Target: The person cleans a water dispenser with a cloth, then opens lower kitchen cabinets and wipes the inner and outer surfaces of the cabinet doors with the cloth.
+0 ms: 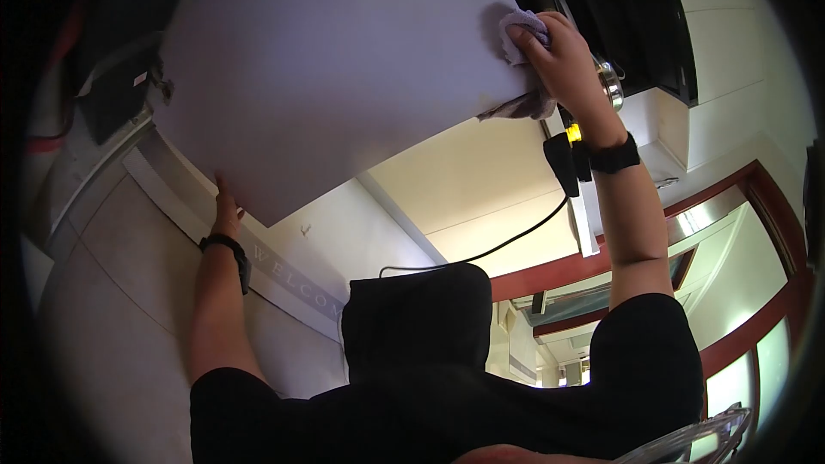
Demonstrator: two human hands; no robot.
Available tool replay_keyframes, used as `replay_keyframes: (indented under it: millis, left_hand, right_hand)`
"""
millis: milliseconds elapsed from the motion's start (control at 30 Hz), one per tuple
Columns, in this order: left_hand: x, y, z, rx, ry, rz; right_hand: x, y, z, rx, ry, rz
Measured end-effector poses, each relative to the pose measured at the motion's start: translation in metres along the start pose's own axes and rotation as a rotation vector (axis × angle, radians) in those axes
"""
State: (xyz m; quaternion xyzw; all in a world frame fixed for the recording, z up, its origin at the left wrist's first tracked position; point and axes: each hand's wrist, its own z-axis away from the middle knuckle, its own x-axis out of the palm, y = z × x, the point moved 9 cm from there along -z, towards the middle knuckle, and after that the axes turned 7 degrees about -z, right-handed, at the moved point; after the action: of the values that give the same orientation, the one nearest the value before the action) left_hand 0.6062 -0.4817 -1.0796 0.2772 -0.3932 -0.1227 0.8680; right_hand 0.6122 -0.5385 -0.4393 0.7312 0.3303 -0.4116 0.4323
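Observation:
A large flat pale panel [344, 69] fills the upper middle of the head view, its lower corner pointing toward me. My right hand [559, 51] is closed around a crumpled light purple cloth [520, 34] at the panel's right side. A darker piece of fabric [522, 106] hangs under that hand; whether it belongs to the same cloth I cannot tell. At the panel's lower left edge, my left hand [228, 210] grips the border, with some fingers hidden behind it. Dark bands circle both wrists.
A black cable [516, 234] with a dark plug-like end [561, 163] runs below the panel. Black equipment [636, 17] stands at upper right, near a shiny metal part [612, 86]. A strip lettered "WELCOM" [296, 279] lies lower left. Red-framed glass [773, 292] is at right.

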Motion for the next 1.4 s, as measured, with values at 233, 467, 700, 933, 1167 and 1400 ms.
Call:
replay_keyframes:
  millis: [233,467,700,933,1167,1400]
  left_hand:
    - [-0.010,-0.008,0.004,-0.021,-0.043,0.064]
    - [-0.010,-0.008,0.006,-0.040,-0.048,0.022]
    - [-0.006,0.004,0.024,-0.021,-0.019,-0.042]
    - [-0.008,0.005,0.026,0.005,-0.067,-0.045]
    - [-0.006,0.001,0.013,0.040,-0.039,-0.002]
    - [-0.001,0.009,0.024,0.041,-0.067,-0.004]
  right_hand:
    - [-0.010,-0.005,0.025,-0.044,0.003,-0.363]
    - [-0.009,-0.008,0.010,0.014,0.105,-0.001]
    - [-0.009,0.005,0.025,-0.045,0.066,-0.416]
    - [0.006,0.005,0.029,0.109,-0.282,-0.855]
    - [-0.016,-0.012,0.010,0.100,0.172,0.030]
    - [-0.012,-0.005,0.026,-0.114,-0.121,-0.338]
